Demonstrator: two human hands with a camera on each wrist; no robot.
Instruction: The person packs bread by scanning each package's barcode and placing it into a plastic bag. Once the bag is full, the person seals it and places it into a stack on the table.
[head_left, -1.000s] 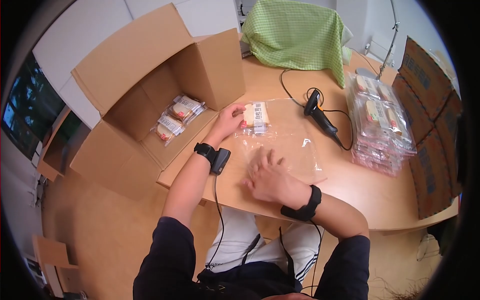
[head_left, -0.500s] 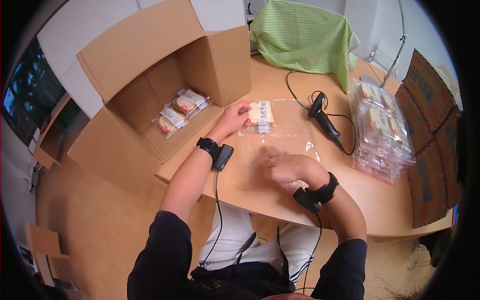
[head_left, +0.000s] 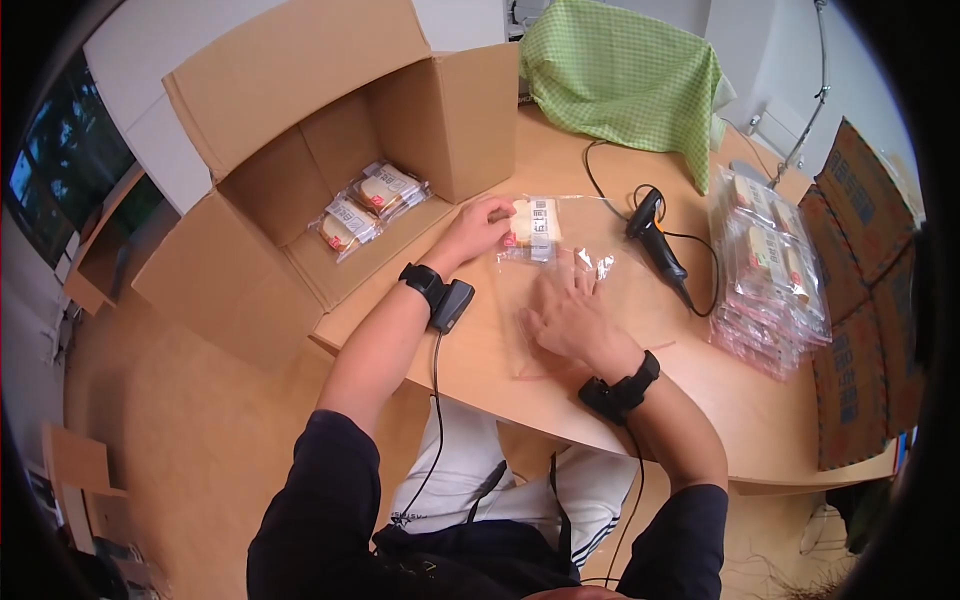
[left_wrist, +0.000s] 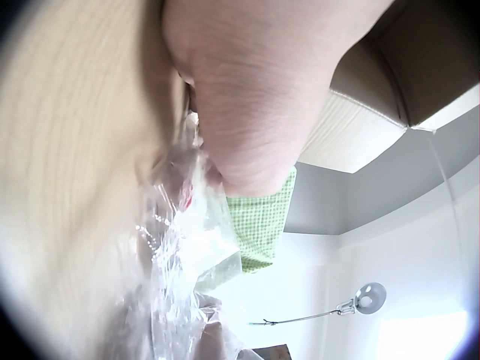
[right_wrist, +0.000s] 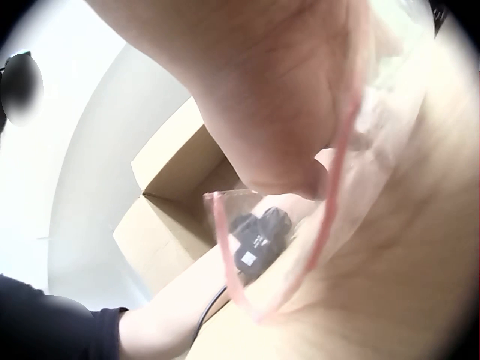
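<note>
A flat packet of bread slices, white-labelled and in clear film, lies at the far end of a large clear zip bag on the table. My left hand holds the packet's left edge with bent fingers; the left wrist view has crumpled film beside that hand. Over the near half of the bag, my right hand has its fingers extended toward the packet, with shiny film across the fingertips. The bag's pink zip edge gapes in a loop around the right hand in the right wrist view.
A cardboard box on its side at left contains bread packets. A barcode scanner with its cable stands right of the bag. Farther right are stacked filled bags and a printed cardboard panel. A green checked cloth drapes something behind.
My right hand lifted back toward the bag's near edge, then reached forward with fingers spread out. My left hand has stayed at the packet. The view has shifted slightly.
</note>
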